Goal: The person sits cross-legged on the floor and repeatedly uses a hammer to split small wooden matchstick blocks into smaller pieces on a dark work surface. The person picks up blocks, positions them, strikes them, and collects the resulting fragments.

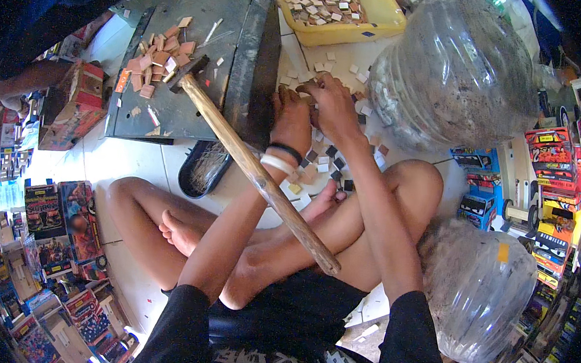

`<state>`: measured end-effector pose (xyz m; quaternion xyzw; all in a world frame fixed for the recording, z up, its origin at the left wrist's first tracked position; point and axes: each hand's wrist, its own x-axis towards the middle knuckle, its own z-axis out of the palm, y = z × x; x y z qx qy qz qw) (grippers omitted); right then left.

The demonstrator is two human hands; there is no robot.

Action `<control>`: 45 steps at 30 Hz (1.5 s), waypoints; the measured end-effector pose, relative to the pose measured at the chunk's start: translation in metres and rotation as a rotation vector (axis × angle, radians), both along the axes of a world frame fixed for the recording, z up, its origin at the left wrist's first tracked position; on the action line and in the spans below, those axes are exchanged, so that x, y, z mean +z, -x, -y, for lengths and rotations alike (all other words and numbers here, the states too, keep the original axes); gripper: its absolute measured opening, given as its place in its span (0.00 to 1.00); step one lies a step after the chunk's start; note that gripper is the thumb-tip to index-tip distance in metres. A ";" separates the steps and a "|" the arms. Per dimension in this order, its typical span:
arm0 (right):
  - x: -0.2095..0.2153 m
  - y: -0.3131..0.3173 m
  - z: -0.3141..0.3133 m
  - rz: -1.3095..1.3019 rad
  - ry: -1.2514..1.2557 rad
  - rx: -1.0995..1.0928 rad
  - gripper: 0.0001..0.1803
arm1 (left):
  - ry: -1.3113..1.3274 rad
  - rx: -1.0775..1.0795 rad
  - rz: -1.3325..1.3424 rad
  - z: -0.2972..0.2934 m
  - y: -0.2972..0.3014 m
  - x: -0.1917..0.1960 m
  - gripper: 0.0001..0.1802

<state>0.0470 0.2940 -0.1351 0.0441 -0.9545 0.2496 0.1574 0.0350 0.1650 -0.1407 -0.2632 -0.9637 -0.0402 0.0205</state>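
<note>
Pale floor tiles (123, 271) surround a dark work stand (190, 115), with printed boxes (552, 195) lined up well to the stand's right. The stand's flat top carries a heap of brown wooden pieces (156, 62), probably gathered there to keep them raised and within easy reach. A hammer (260, 172) rests with its head on the stand beside this heap; its wooden handle projects past the stand's near edge toward the seated person, an orientation that appears to favour quick pickup.

Just right of the stand, the left hand (292, 120) and right hand (335, 103) are close together, fingers bent inward over the floor. Whether either is clamped on a piece cannot be told, since the knuckles hide the fingertips. This pose would suit small parts that need both hands. Loose small squares (323, 160), white, black and tan, lie scattered right of the stand, around and below the hands.

Beyond the stand's far right corner, a yellow tub (350, 36) holds more squares; its raised walls presumably keep them contained. Near the stand's front edge, a black tray (183, 176) confines thin, nail-like items. Two bulging clear plastic containers (456, 72) stand farther right of the stand.
</note>
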 end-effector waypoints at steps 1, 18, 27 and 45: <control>-0.003 0.002 0.000 -0.015 -0.013 -0.007 0.22 | -0.061 0.057 0.013 -0.005 0.006 -0.003 0.25; -0.006 -0.003 -0.030 0.062 0.237 -0.213 0.18 | -0.113 -0.068 0.080 0.003 0.028 -0.001 0.16; 0.021 -0.016 -0.026 0.377 0.234 0.016 0.21 | 0.320 -0.188 -0.023 -0.005 0.043 0.013 0.09; 0.016 -0.041 -0.008 0.325 0.010 -0.029 0.15 | -0.001 -0.134 0.040 0.000 0.051 -0.006 0.23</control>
